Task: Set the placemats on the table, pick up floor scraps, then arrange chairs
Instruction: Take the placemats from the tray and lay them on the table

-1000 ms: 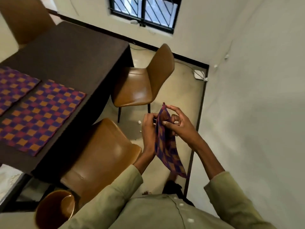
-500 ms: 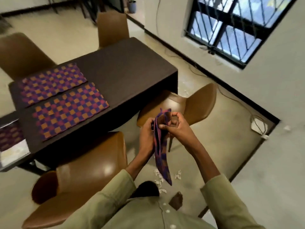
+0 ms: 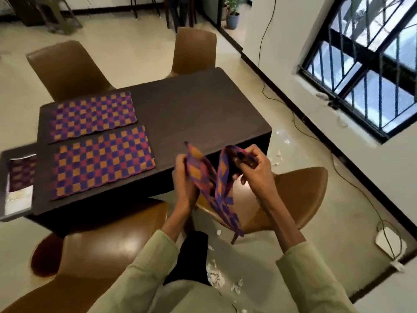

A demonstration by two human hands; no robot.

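**Dining table, placemats and chairs: one mat in hand**

Obscured or partial: A fourth checked patch [image 3: 22,175] shows at the left edge beside the table, cut off and blurred; whether it is a mat cannot be told. The near-left brown moulded chair [image 3: 94,251] is cropped by the bottom edge. The right-side brown chair [image 3: 295,199] is partly hidden behind the forearms and the hanging cloth. The person's lower body is hidden except a dark patch between the sleeves.

Count, placemats: three certain. Two purple-and-orange checked woven placemats lie flat, side by side on the left half of the dark brown rectangular table [image 3: 203,109]: far mat [image 3: 93,116], near mat [image 3: 103,161]. The third checked placemat [image 3: 220,188] is held in the air over the table's near right corner, folded and drooping toward the floor.

Hands: left hand [image 3: 185,177] grips one upper edge of the held mat; right hand [image 3: 252,168] pinches the other upper edge, fingers curled.

Count, chairs: four brown chairs, the other two at the far side, left [image 3: 65,68] and centre [image 3: 195,50].

Floor scraps: scattered white paper bits [image 3: 216,276] near the person's feet and more by the table's right end [image 3: 279,154]; number not countable.
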